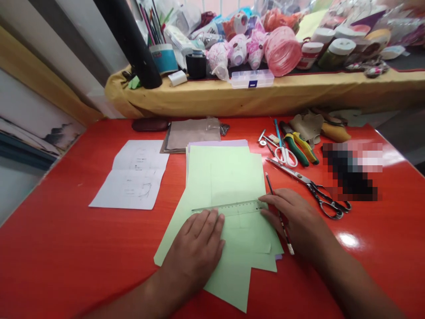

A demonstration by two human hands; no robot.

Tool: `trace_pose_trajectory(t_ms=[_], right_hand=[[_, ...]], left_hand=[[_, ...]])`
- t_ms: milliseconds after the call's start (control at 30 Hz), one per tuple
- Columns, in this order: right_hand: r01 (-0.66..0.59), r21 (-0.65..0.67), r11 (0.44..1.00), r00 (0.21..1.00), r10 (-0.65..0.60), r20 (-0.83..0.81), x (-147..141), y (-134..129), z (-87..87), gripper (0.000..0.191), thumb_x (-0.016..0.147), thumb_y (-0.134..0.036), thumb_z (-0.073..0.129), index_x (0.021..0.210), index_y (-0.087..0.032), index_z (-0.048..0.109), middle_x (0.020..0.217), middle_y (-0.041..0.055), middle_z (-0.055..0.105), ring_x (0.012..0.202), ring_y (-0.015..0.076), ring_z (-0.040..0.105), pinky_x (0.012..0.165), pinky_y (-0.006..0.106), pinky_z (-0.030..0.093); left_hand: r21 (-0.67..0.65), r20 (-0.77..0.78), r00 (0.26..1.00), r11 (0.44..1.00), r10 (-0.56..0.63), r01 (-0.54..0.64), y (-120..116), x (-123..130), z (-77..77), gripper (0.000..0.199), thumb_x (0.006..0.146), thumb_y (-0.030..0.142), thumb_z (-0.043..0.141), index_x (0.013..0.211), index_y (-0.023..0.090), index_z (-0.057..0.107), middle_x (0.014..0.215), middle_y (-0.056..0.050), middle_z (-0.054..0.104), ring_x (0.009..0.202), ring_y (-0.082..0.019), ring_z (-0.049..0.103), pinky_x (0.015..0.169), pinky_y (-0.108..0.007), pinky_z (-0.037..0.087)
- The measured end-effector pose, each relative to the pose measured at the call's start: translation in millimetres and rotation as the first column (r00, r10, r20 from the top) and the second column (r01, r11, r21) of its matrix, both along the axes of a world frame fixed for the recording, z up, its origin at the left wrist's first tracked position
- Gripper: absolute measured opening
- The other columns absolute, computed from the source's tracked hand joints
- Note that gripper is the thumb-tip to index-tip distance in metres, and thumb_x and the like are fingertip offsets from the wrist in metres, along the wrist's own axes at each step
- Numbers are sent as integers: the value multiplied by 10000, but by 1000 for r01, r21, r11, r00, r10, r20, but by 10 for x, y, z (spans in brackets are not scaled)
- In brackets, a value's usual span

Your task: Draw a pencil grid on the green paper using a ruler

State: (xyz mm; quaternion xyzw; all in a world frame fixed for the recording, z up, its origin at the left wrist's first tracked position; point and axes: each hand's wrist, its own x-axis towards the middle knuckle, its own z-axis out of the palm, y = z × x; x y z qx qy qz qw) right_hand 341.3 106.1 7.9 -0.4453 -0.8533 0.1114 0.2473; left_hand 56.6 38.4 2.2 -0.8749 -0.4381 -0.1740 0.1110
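A clear ruler [232,209] lies slightly slanted across light green paper sheets [229,177] with thin pencil lines on them. My left hand [201,243] rests flat on the paper, its fingertips touching the ruler's lower edge near the left end. At the other end, my right hand [295,217] pinches the ruler between thumb and index finger. A dark pencil [284,230] is tucked in that same hand, point away from me and pale eraser end toward me. Part of the paper is hidden under my left hand.
Large scissors [307,179], white-handled scissors [286,156] and yellow-green pliers [300,144] lie to the right, beside a blurred dark object [348,173]. A creased drawing sheet [133,177] is at left. Behind, a cloth-covered ledge [206,97] bears jars and craft items.
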Motion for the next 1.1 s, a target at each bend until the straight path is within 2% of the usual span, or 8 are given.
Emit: trace_pose_trajectory(t_ms=[233, 400, 700, 1100], right_hand=[[-3, -5, 1000, 998, 2, -71, -16, 13, -21, 183, 1052, -216, 668, 1234, -200, 682, 1046, 105, 713, 950, 263, 689, 814, 406, 575], [5, -47, 999, 999, -7, -38, 4, 17, -24, 203, 1058, -240, 660, 1256, -205, 686, 1077, 115, 721, 980, 277, 698, 841, 430, 588], [33, -102, 994, 998, -38, -47, 40, 12, -10, 188, 1068, -292, 633, 1213, -246, 743, 1102, 116, 736, 1003, 298, 723, 861, 459, 595], [44, -124, 991, 999, -45, -5, 88, 10, -39, 170, 1076, -301, 625, 1197, -265, 738, 1067, 96, 730, 940, 282, 711, 793, 428, 574]], left_hand=[[-48, -12, 1000, 999, -22, 22, -6, -7, -18, 393, 1096, 183, 463, 1411, 29, 640, 1419, -180, 700, 1305, -322, 633, 1099, -475, 479], [-61, -17, 1000, 998, 5, -6, -30, 6, -31, 400, 1093, 196, 494, 1434, 35, 627, 1451, -181, 683, 1337, -325, 618, 1102, -489, 475], [-91, 6, 1000, 996, -17, 17, 5, 14, -26, 412, 1076, 182, 500, 1440, 27, 616, 1476, -178, 667, 1391, -315, 591, 1187, -475, 448], [-99, 37, 999, 995, -17, 20, 21, 12, -21, 415, 1067, 162, 509, 1444, 30, 623, 1501, -167, 654, 1420, -309, 575, 1194, -468, 448]])
